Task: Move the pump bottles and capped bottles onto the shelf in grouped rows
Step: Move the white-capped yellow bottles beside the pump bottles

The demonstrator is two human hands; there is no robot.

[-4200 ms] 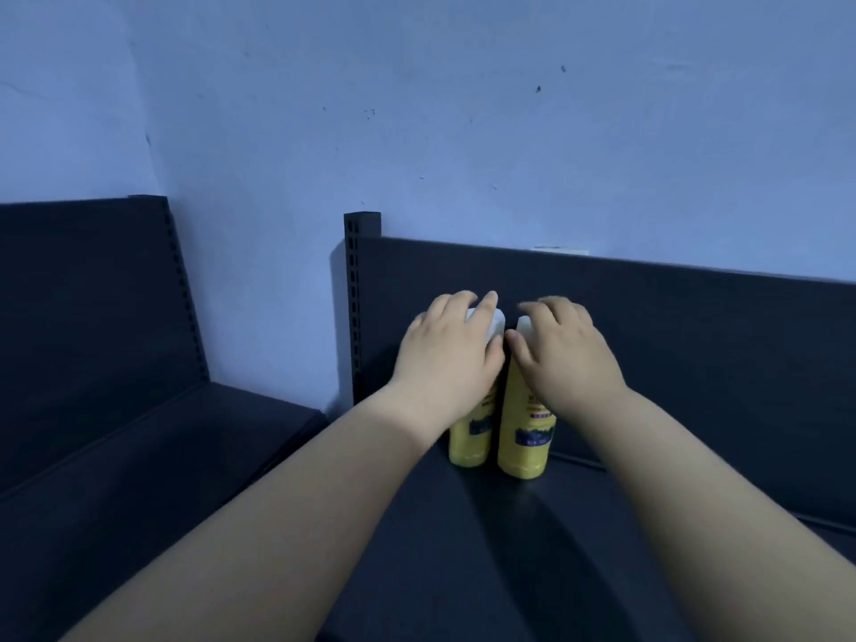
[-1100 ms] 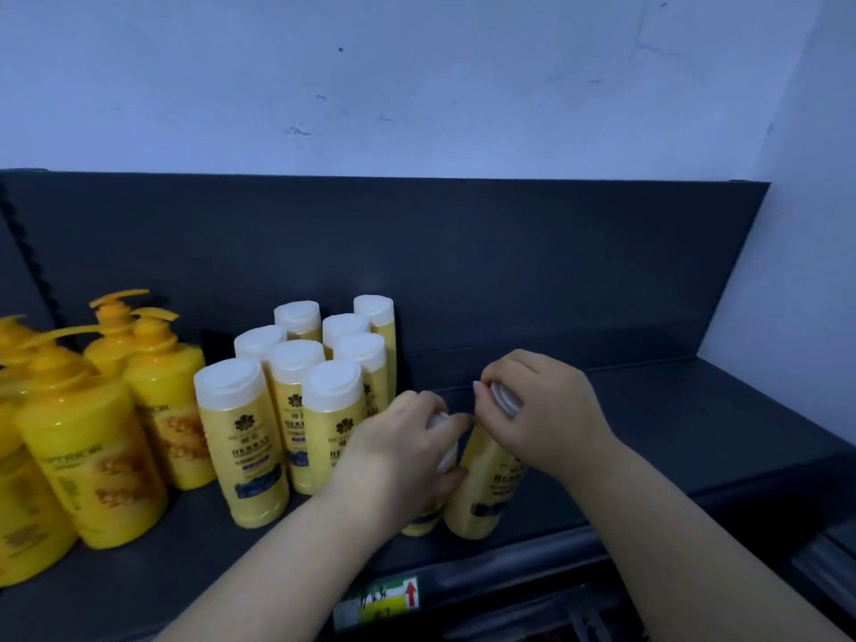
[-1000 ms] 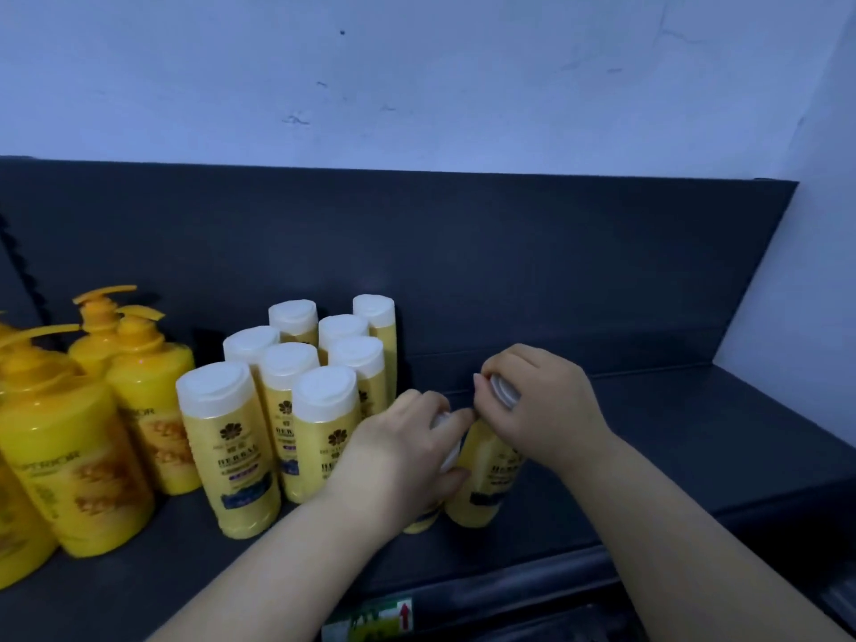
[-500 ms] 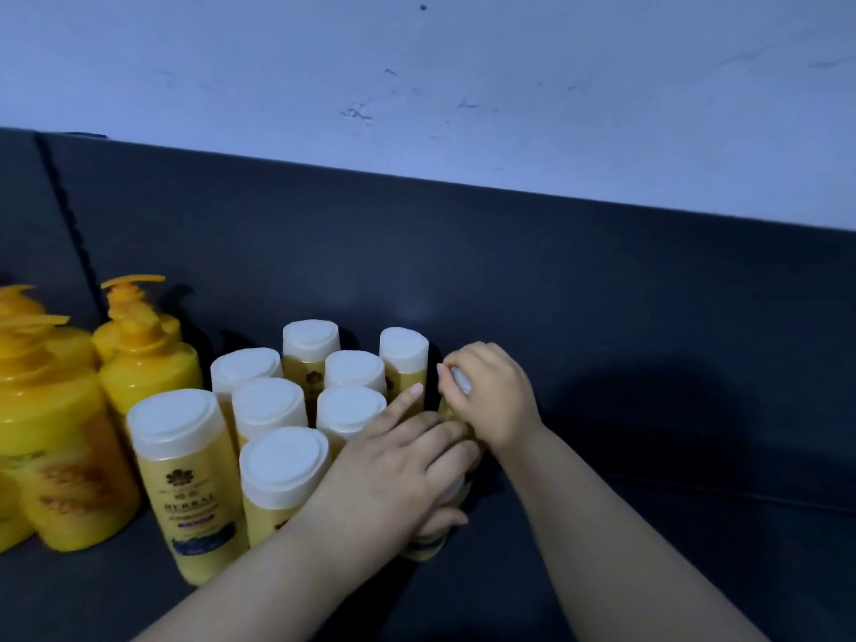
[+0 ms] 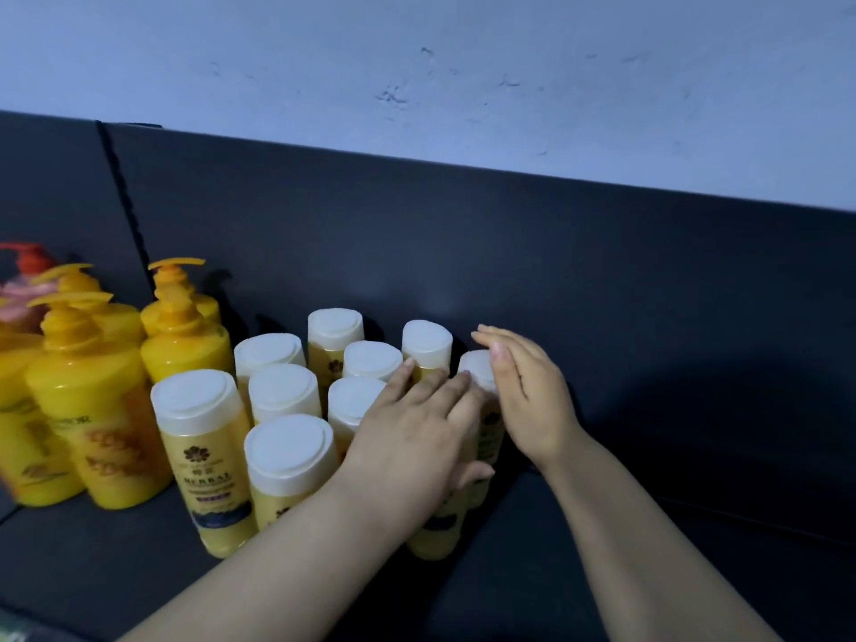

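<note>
On the shelf (image 5: 92,572), far left, stand the yellow pump bottles (image 5: 88,410), kept as their own group. Next to them the capped bottles (image 5: 282,391) make tight rows running back to the panel. The left hand (image 5: 412,442) lies flat over the front bottle (image 5: 437,530) of a new right-hand row. Its fingers (image 5: 440,393) are straight and together, probably seating it upright against its neighbours. The right hand (image 5: 532,400), fingers straight and closed up, leans on the rear bottle (image 5: 477,368), apparently nudging its white cap leftward into line. Neither hand grips anything.
</note>
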